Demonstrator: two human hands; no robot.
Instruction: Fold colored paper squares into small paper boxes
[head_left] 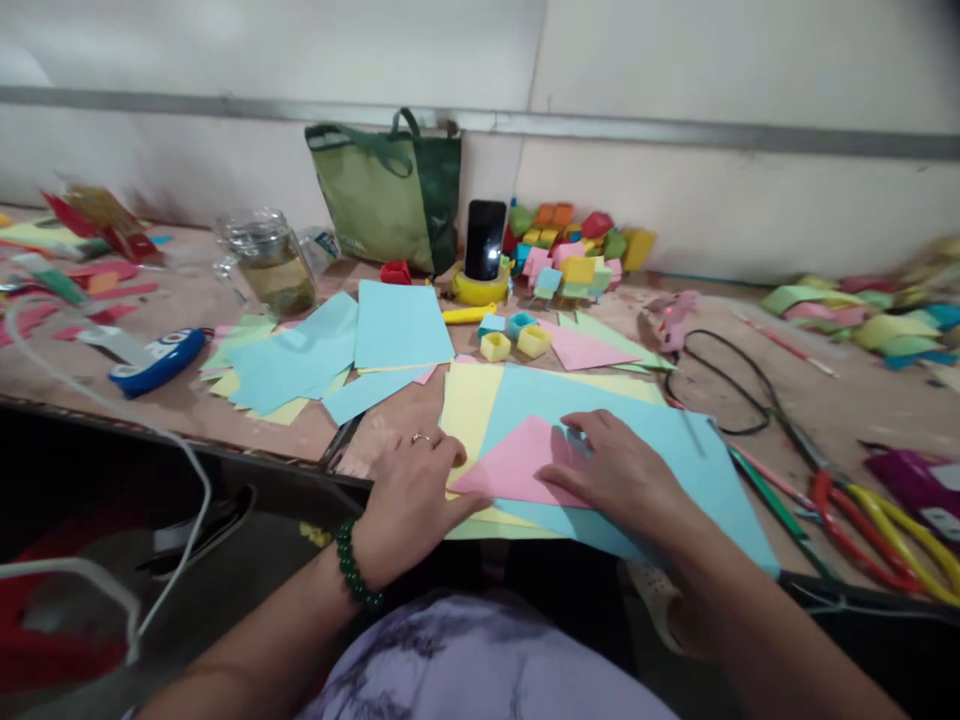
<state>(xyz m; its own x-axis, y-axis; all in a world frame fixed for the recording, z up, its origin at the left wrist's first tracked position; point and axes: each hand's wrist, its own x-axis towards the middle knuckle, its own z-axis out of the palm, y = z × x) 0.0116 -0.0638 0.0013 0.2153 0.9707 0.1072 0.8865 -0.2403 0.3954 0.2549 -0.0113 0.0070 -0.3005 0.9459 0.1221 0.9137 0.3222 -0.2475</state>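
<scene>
A pink paper triangle [517, 465] lies on a blue sheet [675, 455] that covers a yellow sheet [469, 405] at the table's near edge. My left hand [412, 490], with a ring and a green bead bracelet, presses flat on the triangle's left corner, fingers stretched out. My right hand [619, 470] lies on the triangle's right side, fingers flat on the paper.
More blue and yellow sheets [330, 350] lie to the left. A glass jar [270, 260], green bag [390, 190], black phone [485, 240] and folded paper boxes [570, 250] stand at the back. A pink glue gun [675, 320] and scissors with coloured handles [862, 510] lie at right.
</scene>
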